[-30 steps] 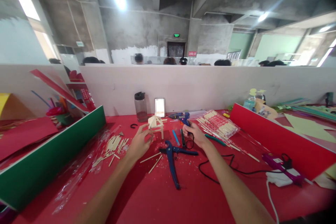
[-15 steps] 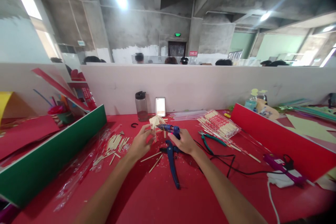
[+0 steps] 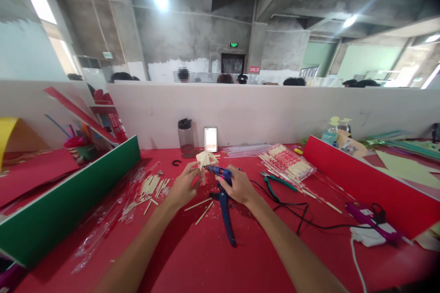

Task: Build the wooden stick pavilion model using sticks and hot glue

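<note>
My right hand (image 3: 239,187) is wrapped round a blue hot glue gun (image 3: 222,172), whose nozzle points left. The nozzle tip is at a small model of pale wooden sticks (image 3: 206,159) with a peaked top. On the model's left side, the fingers of my left hand (image 3: 185,186) are curled and grip it; their exact hold is partly hidden. Below the glue gun lies a cutter with dark blue handles (image 3: 226,219). Two loose sticks (image 3: 204,213) rest to the left of the cutter, among small scraps.
Cut sticks (image 3: 151,187) lie at left beside clear plastic wrapping (image 3: 99,224). A bottle (image 3: 186,139) and a lit phone (image 3: 211,139) stand at the back. To the right are pliers (image 3: 275,185), packed sticks (image 3: 287,160), a black cable (image 3: 323,225) and a purple power strip (image 3: 373,222).
The glue gun has moved slightly down and left with my right hand, its nozzle now lower on the stick model. My left hand has barely moved.
</note>
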Demonstrator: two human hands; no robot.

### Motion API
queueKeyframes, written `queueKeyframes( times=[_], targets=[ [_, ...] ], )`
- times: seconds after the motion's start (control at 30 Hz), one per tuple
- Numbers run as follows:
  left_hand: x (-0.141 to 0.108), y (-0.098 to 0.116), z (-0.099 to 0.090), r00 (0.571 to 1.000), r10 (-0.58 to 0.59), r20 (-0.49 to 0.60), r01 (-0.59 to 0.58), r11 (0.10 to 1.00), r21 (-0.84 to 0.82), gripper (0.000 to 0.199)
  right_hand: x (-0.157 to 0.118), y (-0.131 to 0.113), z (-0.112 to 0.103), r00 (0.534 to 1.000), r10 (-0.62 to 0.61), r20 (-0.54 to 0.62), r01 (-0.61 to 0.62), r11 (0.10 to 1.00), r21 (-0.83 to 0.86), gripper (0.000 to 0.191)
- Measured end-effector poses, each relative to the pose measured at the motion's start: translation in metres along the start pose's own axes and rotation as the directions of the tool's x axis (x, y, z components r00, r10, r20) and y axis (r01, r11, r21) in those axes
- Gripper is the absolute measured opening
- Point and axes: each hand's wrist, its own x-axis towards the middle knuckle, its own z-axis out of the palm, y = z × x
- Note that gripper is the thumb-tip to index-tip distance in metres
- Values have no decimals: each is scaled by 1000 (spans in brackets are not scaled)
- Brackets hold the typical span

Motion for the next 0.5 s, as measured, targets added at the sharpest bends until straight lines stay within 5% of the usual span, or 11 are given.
queueKeyframes(
  times=[0.5],
  targets=[
    [0,1,-1,999,30,-20,-30,1000,1,15,0,0,5,1000,-25,-7,24,996,-91,22]
  ],
)
